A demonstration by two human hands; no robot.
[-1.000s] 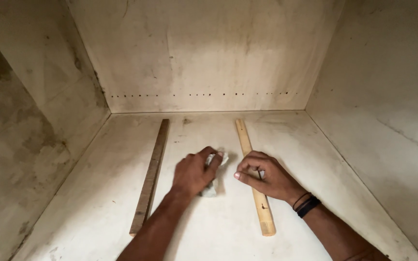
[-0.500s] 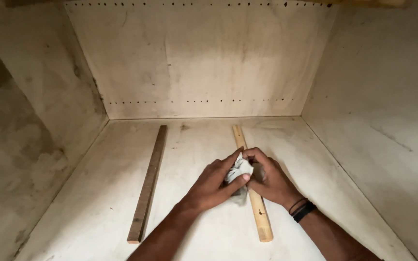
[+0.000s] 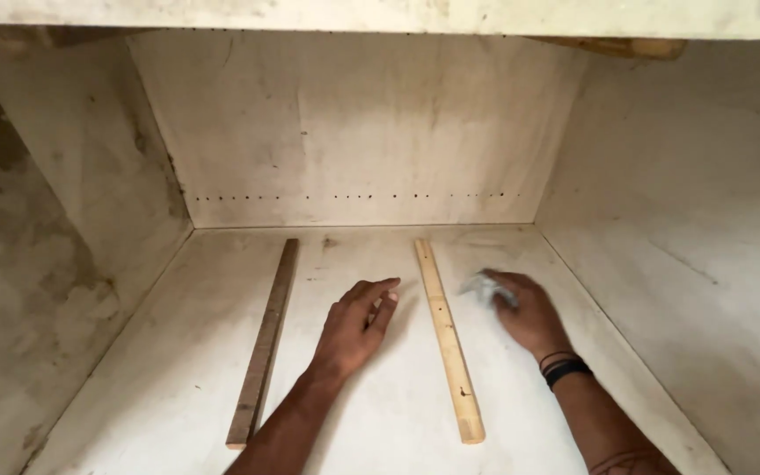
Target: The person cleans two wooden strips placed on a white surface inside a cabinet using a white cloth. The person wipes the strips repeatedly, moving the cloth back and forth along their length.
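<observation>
Sandpaper-like scrap (image 3: 482, 287), small, crumpled and pale grey, is sitting under the fingers of the right hand (image 3: 529, 312), which is pinching it and pressing it against the cabinet floor (image 3: 380, 413) just right of the pale wooden strip (image 3: 447, 334). What the scrap is made of is hard to tell; it could equally be a bit of cloth. The left hand (image 3: 352, 327) is lying flat and empty on the floor, fingers stretched loosely, between the pale strip and the darker wooden strip (image 3: 264, 341), touching neither. Both strips are lying loose, running front to back, well apart from each other. A dark band (image 3: 565, 369) is circling the right wrist.

As for progress, the rubbing seems to be under way rather than finished: the floor is showing smudges and grey marks across most of its width, the side walls (image 3: 54, 264) are looking heavily stained, and the back panel (image 3: 354, 132) with its row of small holes is looking blotchy too. Only the patch by the right hand is being worked now, so most of the interior appears left to do.
</observation>
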